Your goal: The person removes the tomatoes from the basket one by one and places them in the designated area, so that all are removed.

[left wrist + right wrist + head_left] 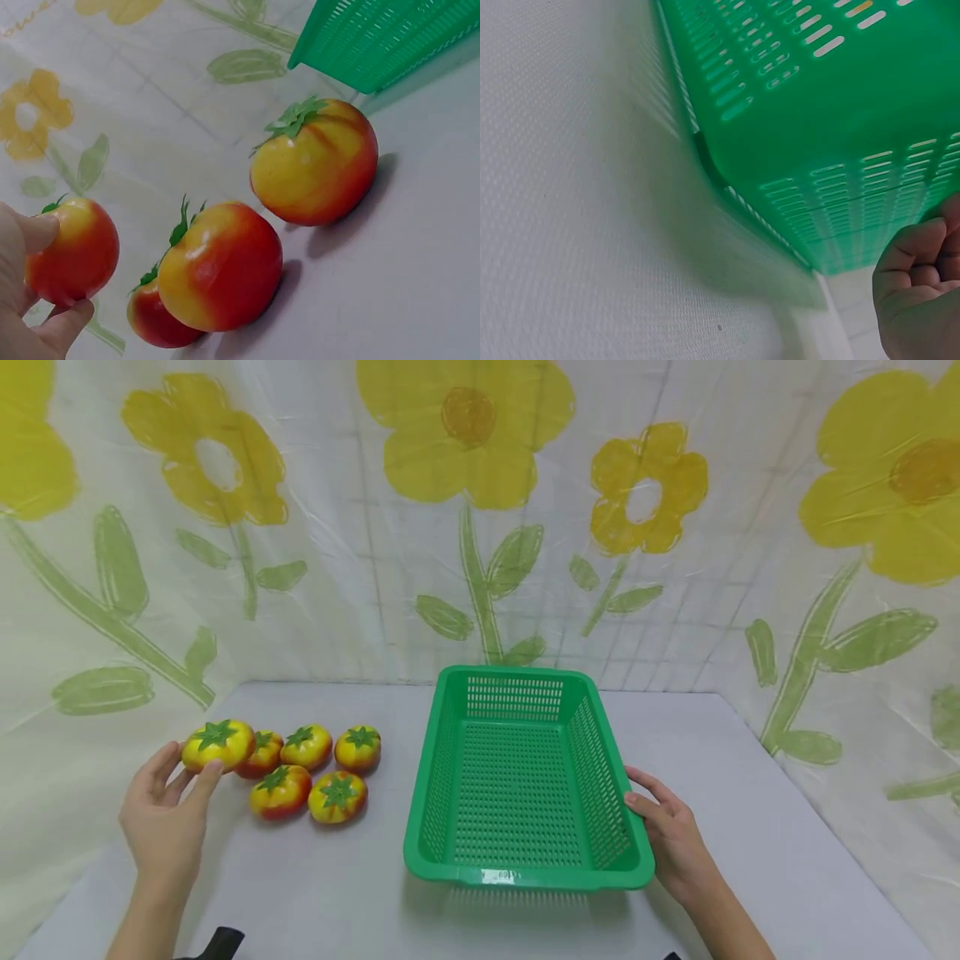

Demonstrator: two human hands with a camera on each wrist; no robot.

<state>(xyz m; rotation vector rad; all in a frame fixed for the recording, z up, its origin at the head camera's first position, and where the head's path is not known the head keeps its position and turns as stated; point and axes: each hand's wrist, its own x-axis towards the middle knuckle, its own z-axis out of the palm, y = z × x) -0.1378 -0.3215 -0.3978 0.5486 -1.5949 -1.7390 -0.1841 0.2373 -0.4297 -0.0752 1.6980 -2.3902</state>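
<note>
Thumb and fingers of my left hand [161, 831] pinch a yellow-and-red tomato [219, 746] with a green star-shaped leafy top, held up at the table's left side. In the left wrist view the same tomato [79, 251] shows between thumb and fingertips. Several similar tomatoes [337, 797] lie close together on the table just right of it. A green perforated plastic basket [555, 878] stands at the middle with nothing inside. My right hand [678, 852] grips its right rim, thumb on the upper side. The right wrist view shows curled fingers [922, 251] beside the basket's slotted wall.
The white table [360, 893] runs back to a pale sheet [322, 610] painted with yellow flowers, which also hangs along both sides. A dark strap end [222, 942] shows near the left forearm.
</note>
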